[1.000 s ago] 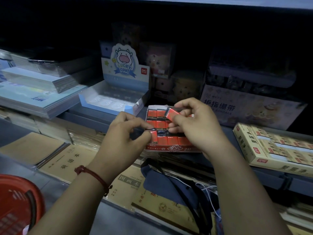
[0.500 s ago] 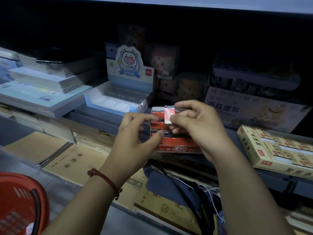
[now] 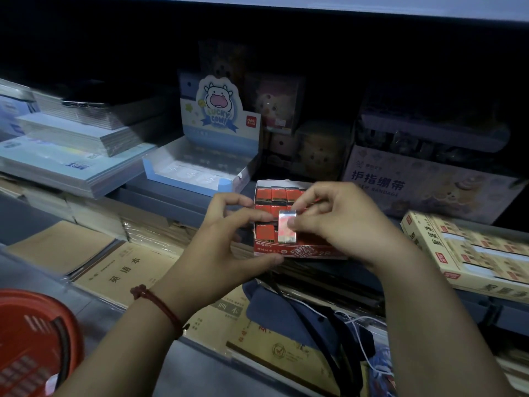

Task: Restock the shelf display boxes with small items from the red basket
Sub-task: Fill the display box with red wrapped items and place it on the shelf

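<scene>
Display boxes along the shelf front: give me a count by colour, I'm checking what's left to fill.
Red box, gripped by the left hand, right hand pinching a wrapped item over it: 1
Blue box: 1
Cream box: 1
Lilac box: 1
Total: 4. Boxes in the dark behind are too dim to count.

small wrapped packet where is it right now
Centre of the head view: the small wrapped packet is pinched by the right hand over the front row of the red display box, which the left hand grips.
</scene>
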A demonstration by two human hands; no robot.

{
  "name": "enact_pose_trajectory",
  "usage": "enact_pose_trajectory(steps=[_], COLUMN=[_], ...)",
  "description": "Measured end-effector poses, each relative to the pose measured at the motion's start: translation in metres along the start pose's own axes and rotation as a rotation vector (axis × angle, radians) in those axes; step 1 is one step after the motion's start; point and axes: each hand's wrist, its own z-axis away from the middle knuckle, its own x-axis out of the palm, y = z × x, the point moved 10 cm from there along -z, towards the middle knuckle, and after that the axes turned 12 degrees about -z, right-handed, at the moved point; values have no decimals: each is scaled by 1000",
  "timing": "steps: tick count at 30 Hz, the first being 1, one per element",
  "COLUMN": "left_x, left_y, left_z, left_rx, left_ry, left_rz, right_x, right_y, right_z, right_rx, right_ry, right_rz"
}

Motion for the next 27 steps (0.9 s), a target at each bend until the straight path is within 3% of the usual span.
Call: enact_pose_trajectory(steps=[9, 16, 21, 27], left_x=[1, 5, 8, 12], left_y=[-4, 4, -5, 5], left_z=[2, 5, 3, 4], left_rx=[0, 57, 0, 92], left_ry=[50, 43, 2, -44], left_rz=[76, -50, -108, -170], right_x=[6, 2, -54, -55], right_y=[10, 6, 3, 38], right_z=[-7, -7, -3, -5], right_rx=[-1, -66, -178, 14], right_ry=[19, 32, 305, 178], right_rz=[140, 208, 163, 102])
